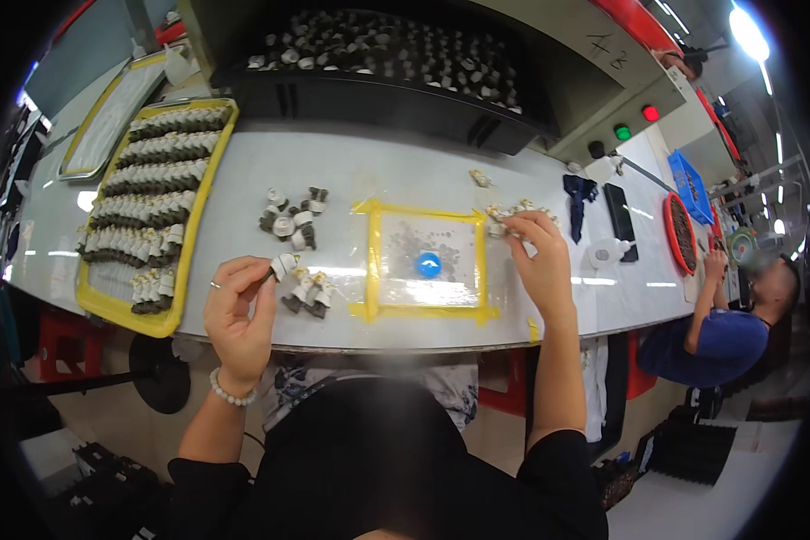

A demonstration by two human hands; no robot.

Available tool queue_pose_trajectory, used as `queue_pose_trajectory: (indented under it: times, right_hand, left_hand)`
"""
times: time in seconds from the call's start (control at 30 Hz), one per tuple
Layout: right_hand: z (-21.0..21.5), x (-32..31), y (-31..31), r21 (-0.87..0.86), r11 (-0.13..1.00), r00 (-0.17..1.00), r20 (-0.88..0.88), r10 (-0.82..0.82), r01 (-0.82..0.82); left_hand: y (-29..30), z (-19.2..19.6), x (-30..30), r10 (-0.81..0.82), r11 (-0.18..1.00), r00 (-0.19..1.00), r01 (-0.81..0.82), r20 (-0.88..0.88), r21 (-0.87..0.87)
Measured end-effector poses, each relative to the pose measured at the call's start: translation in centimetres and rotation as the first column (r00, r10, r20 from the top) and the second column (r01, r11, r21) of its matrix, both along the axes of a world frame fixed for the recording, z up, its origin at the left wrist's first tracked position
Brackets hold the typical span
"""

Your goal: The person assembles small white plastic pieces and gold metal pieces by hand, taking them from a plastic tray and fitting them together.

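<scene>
Figurine point(283, 265), white and dark, sits pinched between the thumb and fingertips of the left hand point(240, 310), over the white table point(315, 162) and just beside a small group of figurines point(309, 293). The right hand point(542, 255) reaches to another cluster point(498, 218); whether it grasps one I cannot tell. Between the hands, a yellow tape square point(427, 312) surrounds a blue disc point(428, 265). Filled rows line the yellow-rimmed tray point(126, 317) at left.

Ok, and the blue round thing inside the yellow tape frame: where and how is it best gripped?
Probably pinched by opposite sides, coming down from above: the blue round thing looks smooth, shows no handle, and has nothing standing against it within the yellow tape frame.
</scene>
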State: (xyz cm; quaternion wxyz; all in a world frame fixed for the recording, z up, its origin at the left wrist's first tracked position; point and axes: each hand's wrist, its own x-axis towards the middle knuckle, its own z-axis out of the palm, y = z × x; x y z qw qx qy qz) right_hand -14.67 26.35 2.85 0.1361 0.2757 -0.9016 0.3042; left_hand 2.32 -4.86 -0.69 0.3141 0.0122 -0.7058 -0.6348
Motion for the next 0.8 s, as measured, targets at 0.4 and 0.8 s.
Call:
queue_pose_trajectory:
  times: [0.4,0.8]
  right_hand:
    - [-0.3,2.4,-1.1,0.107,0.990,0.994,-0.054,0.093,-0.087]
    - [-1.0,4.3,-0.7,0.126,0.980,0.979,-0.113,0.169,-0.155]
  left_hand:
    - [-1.4,0.6,1.5,0.154,0.792,0.988,-0.107,0.027,-0.601]
    - [-1.2,3.1,-5.0,0.103,0.695,0.962,0.113,0.253,-0.710]
